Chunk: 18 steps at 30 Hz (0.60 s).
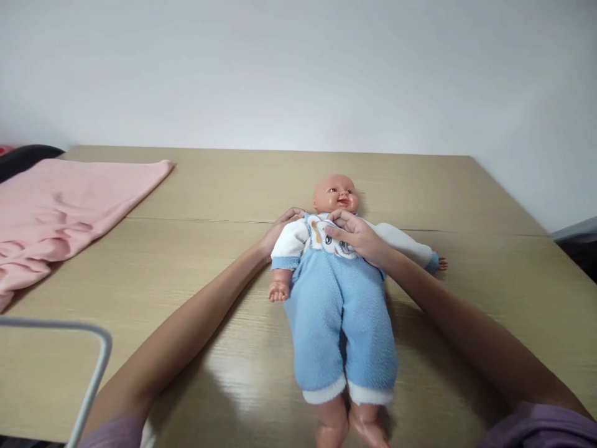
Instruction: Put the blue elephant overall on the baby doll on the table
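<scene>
A bald baby doll (344, 311) lies on its back on the table, wearing a fluffy blue and white outfit with an animal face on the chest. My left hand (285, 225) is at the doll's shoulder on the left side of the picture, its bent fingers closed on the cloth there. The doll's short white sleeve partly hides this hand. Across the upper chest, just below the chin, lies my right hand (354, 235). Its thumb and fingers are apart and touch the front of the outfit. One doll arm sticks out beyond my right wrist.
A pink cloth (84, 205) lies crumpled on the left of the wooden table (224, 186). A thin grey-white bar (100, 367) crosses the lower left corner. Behind the table stands a pale wall (298, 74). Dark objects show at the far left and right edges.
</scene>
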Available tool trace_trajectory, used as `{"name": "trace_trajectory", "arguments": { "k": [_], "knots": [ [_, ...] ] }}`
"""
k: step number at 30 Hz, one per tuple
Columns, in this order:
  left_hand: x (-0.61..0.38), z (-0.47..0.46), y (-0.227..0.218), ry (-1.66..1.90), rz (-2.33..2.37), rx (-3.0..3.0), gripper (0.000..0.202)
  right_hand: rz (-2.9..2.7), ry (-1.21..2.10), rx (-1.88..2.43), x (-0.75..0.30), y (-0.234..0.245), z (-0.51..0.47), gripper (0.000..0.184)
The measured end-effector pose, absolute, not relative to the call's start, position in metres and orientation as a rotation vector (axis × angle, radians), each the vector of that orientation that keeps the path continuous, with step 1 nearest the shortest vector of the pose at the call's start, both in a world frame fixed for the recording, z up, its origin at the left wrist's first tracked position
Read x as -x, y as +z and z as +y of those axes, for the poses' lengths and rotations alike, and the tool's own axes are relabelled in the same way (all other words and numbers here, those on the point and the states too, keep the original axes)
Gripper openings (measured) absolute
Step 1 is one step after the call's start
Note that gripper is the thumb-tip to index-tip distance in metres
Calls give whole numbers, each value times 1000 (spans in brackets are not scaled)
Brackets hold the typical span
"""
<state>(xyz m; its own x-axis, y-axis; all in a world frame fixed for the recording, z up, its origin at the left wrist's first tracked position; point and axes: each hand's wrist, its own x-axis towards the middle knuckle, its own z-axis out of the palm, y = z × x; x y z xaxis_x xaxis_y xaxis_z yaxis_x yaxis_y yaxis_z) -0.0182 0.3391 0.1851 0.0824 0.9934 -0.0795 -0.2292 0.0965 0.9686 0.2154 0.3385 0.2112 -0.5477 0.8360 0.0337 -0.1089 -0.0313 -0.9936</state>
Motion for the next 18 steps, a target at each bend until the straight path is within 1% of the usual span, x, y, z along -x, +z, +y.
{"name": "trace_trajectory", "arguments": {
  "k": [7,10,18],
  "knots": [
    [20,356,188,1049,926,-1079,24,-1458,1676,856,-217,212,339,53],
    [18,362,186,1024,899,-1101,25,-1389,1681,880,-218,212,338,50],
    [25,356,185,1004,904,-1211,40,-1419,1633,919,-221,213,335,49]
  ]
}}
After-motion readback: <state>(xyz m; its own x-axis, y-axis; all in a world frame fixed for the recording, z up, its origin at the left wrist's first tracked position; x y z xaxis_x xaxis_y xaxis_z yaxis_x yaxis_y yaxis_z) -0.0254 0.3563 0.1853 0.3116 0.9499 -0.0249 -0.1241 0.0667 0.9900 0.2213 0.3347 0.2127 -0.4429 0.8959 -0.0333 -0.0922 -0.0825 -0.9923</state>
